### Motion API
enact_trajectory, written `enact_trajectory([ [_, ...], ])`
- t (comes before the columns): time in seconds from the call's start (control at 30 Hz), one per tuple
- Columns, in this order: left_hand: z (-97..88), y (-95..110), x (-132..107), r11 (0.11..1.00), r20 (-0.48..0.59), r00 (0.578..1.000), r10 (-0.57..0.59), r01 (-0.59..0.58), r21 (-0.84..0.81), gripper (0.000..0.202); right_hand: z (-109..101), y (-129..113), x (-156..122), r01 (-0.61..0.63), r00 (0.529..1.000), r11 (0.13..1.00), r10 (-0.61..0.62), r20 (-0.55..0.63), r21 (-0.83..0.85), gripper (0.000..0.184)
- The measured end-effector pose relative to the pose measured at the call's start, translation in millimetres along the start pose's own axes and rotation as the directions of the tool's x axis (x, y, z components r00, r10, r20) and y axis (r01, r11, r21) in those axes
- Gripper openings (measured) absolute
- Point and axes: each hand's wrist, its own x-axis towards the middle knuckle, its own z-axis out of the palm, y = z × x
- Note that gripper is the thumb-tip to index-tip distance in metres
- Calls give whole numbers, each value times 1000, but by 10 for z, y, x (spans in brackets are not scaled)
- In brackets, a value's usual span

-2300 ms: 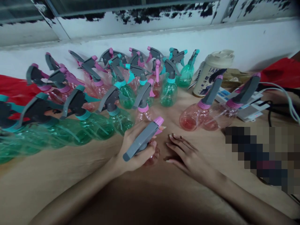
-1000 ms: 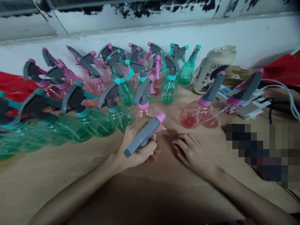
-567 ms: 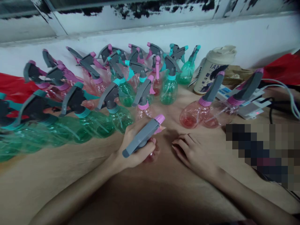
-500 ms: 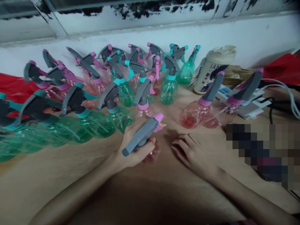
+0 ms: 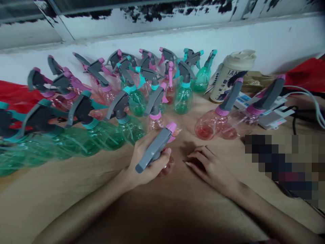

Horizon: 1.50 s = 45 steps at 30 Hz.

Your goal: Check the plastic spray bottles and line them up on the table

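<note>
My left hand [image 5: 151, 171] is wrapped around a pink spray bottle [image 5: 155, 148] with a grey and pink trigger head. The bottle is at the middle of the table, its lower body mostly covered by my fingers. Beyond the bottle's pink nozzle a fingertip shows at the trigger. To the right, my right hand [image 5: 212, 166] lies on the table [image 5: 203, 210], its fingers loosely bent and apart with nothing in them. Just past my left hand stands another pink spray bottle [image 5: 155, 117]. Two more pink ones, a near one [image 5: 208, 128] and its neighbour [image 5: 231, 128], lean together beyond my right hand.
Green spray bottles [image 5: 93, 135] line the left side. Several pink and green ones crowd behind them along the white wall [image 5: 274, 37]. At the back right are a printed cup [image 5: 228, 74], a power strip [image 5: 273, 117], cables [image 5: 294, 117] and red plastic [image 5: 307, 76].
The spray bottle's head has shifted slightly to the right in my left hand, and my left thumb has moved a little upward. My right hand has barely moved.
</note>
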Motion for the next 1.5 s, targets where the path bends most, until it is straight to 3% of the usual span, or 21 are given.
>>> enact_trajectory([
  [0.83, -31, 50, 38, 991, 49, 998, -50, 55, -122, 5, -8, -4, 0, -15, 1000, 1000, 15, 1, 15, 17],
  [1.2, -4, 3, 24, 997, 23, 998, -53, 54, -60, 19, 39, 34, -26, 83, 995, 993, -86, -45, -79, 20],
  [1.5, -22, 14, 25, 999, 40, 999, -28, 29, -37, 24, 38, 39, -33, 109, 994, 976, -106, 24, -187, 31],
])
